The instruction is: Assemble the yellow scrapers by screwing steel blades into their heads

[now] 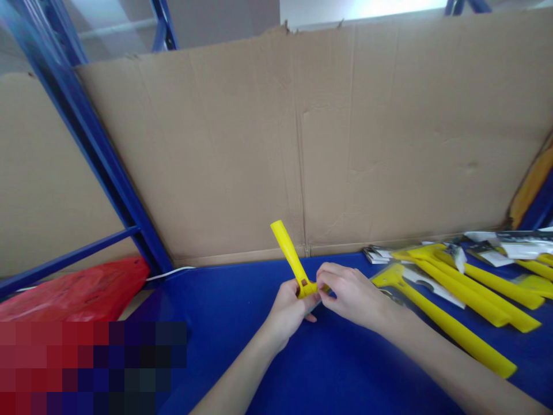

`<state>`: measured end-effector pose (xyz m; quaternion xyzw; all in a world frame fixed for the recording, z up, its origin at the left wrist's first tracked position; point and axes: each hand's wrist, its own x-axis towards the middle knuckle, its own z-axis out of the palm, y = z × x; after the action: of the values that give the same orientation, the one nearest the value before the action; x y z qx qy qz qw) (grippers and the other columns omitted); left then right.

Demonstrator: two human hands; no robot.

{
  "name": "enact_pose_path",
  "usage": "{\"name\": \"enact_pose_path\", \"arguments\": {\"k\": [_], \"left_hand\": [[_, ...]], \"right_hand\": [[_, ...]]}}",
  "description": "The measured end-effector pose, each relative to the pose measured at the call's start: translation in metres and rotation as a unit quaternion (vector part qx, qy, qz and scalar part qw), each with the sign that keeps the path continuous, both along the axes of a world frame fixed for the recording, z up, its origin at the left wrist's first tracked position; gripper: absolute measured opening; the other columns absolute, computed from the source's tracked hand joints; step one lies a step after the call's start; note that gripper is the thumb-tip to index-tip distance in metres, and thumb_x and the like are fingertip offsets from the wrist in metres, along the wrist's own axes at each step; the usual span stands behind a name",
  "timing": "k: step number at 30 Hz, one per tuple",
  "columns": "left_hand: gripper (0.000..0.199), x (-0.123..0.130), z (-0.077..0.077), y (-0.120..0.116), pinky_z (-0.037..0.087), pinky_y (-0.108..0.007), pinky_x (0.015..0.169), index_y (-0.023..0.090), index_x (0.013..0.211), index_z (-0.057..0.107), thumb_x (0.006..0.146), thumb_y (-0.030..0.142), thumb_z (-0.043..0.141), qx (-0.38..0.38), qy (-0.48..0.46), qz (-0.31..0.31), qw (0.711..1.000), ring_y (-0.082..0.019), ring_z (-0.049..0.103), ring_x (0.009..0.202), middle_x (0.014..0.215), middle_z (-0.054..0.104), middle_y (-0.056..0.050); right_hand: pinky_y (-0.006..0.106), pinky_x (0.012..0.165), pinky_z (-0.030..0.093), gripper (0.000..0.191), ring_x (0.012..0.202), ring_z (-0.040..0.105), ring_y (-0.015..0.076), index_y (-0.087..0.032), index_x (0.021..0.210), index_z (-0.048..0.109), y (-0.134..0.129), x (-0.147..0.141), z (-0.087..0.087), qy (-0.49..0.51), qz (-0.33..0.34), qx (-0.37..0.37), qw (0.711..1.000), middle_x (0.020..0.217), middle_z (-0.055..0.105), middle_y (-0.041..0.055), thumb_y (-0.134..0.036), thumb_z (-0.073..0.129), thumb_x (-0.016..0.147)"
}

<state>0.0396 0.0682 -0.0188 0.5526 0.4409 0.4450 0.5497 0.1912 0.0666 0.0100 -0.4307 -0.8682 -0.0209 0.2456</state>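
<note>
A yellow scraper (290, 253) with a long handle is held above the blue table, its handle pointing up and to the left. My left hand (290, 308) is closed around the scraper near its head, thumb on top. At the right end of the head, my right hand (345, 291) has its fingertips pinched together. Those fingers hide the end of the head, and I cannot make out any small part between them. A greyish edge shows beneath the head, partly covered by the hands.
Several yellow scrapers (462, 325) lie at the right, the nearest beside my right forearm. Behind them are printed packets (527, 245). A red plastic bag (99, 288) sits at the left. A cardboard panel (242, 155) and blue metal frame (108, 167) border the blue table (224, 305).
</note>
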Motion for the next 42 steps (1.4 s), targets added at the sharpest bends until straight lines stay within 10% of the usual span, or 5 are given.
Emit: {"name": "enact_pose_path", "arguments": {"k": [42], "left_hand": [[0.021, 0.000, 0.000, 0.001, 0.040, -0.018, 0.039, 0.011, 0.069, 0.064, 0.054, 0.021, 0.075, 0.002, -0.017, 0.051, 0.999, -0.007, 0.046, 0.048, 0.056, 0.055, 0.002]], "right_hand": [[0.030, 0.078, 0.047, 0.014, 0.087, 0.063, 0.0177, -0.020, 0.076, 0.061, -0.003, -0.006, -0.011, 0.133, -0.013, -0.043, 0.990, 0.096, 0.066, 0.0046, -0.012, 0.051, 0.082]]}}
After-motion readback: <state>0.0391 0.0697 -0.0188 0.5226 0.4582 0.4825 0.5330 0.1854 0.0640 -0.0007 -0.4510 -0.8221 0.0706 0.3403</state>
